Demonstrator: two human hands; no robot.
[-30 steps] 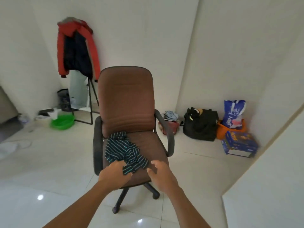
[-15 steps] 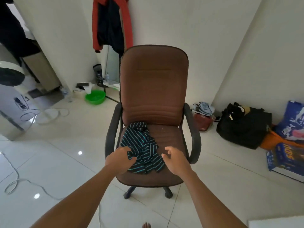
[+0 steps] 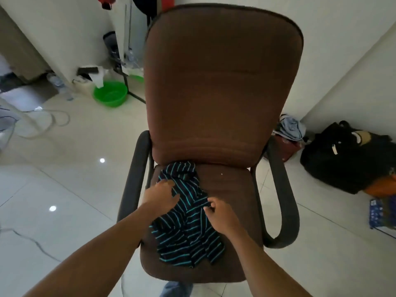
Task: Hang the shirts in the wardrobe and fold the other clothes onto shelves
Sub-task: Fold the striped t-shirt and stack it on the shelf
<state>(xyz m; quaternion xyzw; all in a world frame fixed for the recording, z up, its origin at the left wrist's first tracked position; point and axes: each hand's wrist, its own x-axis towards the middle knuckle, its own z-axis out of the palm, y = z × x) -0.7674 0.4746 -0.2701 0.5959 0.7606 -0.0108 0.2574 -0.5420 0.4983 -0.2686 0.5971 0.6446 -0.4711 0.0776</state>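
Striped dark cloth, a crumpled garment (image 3: 184, 224), lies on the seat of the brown chair (image 3: 222, 82), not yet lifted, hung or folded. On its upper edge rests the left grip (image 3: 161, 195), fingers spread. The right grip (image 3: 221, 214) curls its fingers at a fold mid-garment, though blur hides whether they pinch it. No wardrobe or shelf shows, so I judge the task barely begun: pick-up, sorting and stowing all remain.
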